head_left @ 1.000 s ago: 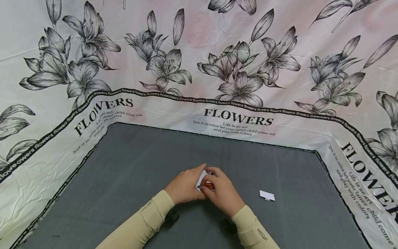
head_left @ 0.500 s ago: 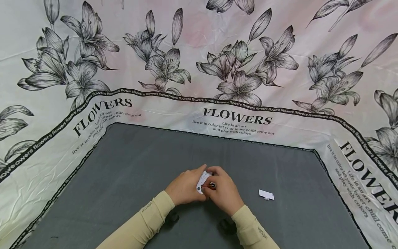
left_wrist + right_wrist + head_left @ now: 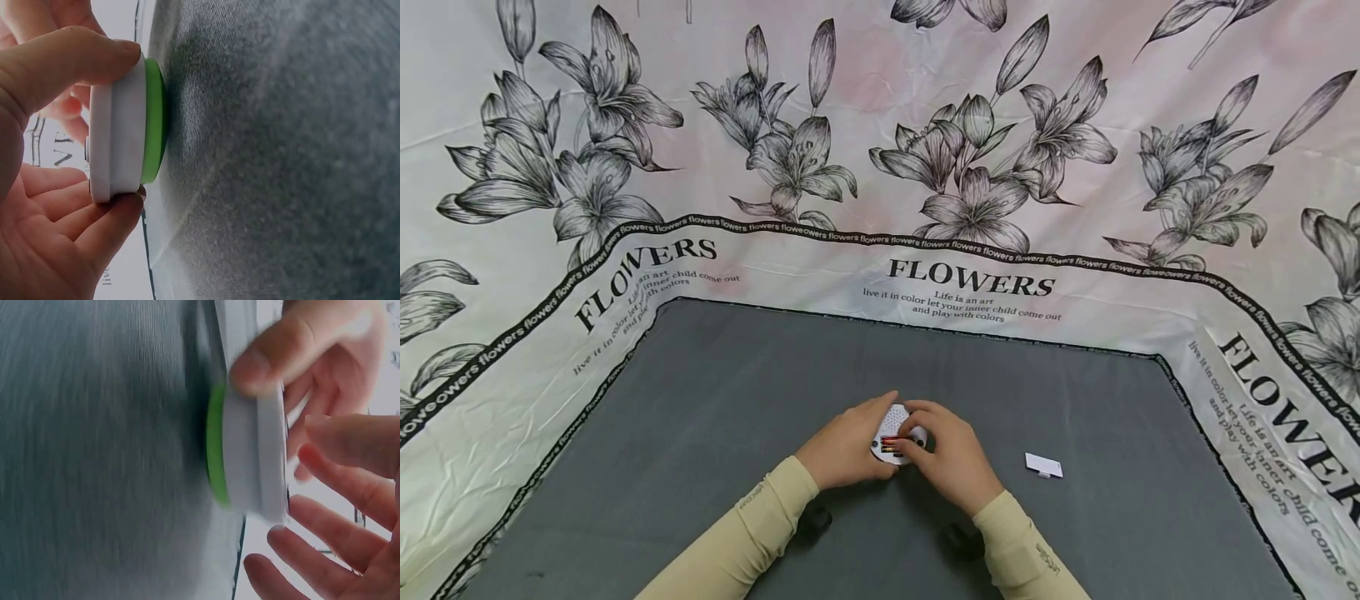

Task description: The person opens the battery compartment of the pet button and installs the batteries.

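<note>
Left hand is pinching the white gadget by its rim, near the middle of the grey table; right hand has its fingers loosely spread by the batteries. Looks like they're being seated, so I'd keep that rim steady and press each one flat before bothering with the cover off right.

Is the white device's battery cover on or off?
Off: the battery cover lies on the gray surface, and batteries show uncovered in the white device.

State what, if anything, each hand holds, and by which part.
The left hand grips a rounded, white-and-green, plastic-looking device by opposite parts of its white side wall. The right hand visibly holds nothing.
</note>
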Demonstrator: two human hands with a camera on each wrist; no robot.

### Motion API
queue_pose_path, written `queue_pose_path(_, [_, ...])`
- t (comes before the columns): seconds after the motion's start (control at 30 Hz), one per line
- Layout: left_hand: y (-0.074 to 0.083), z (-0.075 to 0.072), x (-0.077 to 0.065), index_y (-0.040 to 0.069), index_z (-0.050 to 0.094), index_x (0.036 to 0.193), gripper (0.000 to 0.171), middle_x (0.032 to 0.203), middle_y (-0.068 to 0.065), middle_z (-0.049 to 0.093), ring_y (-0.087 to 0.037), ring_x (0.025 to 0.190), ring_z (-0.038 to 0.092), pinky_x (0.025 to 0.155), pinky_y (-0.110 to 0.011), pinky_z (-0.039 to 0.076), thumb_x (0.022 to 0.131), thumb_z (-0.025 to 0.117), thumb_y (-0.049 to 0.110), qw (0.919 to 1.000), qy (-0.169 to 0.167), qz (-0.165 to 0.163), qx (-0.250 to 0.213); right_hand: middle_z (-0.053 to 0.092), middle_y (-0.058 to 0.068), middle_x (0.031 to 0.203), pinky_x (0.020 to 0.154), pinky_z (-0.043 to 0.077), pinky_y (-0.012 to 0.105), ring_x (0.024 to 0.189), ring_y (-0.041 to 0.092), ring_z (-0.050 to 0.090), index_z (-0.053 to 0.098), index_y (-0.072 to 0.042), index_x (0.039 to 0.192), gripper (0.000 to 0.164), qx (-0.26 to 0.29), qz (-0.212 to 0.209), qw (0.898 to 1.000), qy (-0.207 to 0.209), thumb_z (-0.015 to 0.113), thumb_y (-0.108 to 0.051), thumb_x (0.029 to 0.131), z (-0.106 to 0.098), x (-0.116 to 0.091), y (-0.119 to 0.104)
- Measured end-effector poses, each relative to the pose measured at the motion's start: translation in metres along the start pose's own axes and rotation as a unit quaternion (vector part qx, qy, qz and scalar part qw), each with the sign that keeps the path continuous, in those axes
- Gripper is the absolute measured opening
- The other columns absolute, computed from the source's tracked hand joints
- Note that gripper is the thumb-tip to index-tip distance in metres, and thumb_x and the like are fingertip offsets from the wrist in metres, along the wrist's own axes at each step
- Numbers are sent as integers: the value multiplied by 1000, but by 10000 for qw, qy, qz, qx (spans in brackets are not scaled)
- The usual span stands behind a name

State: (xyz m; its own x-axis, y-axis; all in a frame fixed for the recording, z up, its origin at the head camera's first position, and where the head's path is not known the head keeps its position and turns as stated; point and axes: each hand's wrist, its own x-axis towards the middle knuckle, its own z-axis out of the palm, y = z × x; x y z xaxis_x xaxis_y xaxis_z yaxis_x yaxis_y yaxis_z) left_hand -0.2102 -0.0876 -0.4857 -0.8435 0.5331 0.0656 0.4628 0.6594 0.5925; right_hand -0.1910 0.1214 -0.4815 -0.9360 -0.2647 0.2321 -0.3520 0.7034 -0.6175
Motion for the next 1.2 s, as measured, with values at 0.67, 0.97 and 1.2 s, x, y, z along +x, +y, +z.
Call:
queue_pose_path(0.67, [-8, -5, -4, 9, 33, 170, 101, 172, -12, 42, -35, 155, 47, 124, -54, 43, 89, 89, 33, 9987, -18, -437, -255, 74, 10, 137, 91, 61, 52, 124, 37, 69, 75, -27, 99, 15, -1248, 761, 9892, -106, 86, -18, 93, -89, -61, 103])
queue_pose_path(0.97, [-5, -4, -2, 9, 34, 170, 103, 172, -11, 43, -34, 155, 47, 125, -54, 42, 88, 90, 35, 9988, -16, -437, -217, 77, 13, 130, 96, 55, 62, 121, 39, 71, 72, -29, 88, 21, -1532, 961, 9835, -90, 89, -17, 89, -113, -76, 119])
queue_pose_path(1.2, [0, 1, 2, 8, 34, 169, 103, 172, -12, 43, -34, 156, 46, 125, -53, 42, 87, 91, 34, 9989, -80, -404, -216, 79, 11, 127, 92, 55, 55, 119, 37, 71, 67, -29, 80, 27, -1691, 845, 9819, -143, 88, -14, 90, -114, -75, 120])
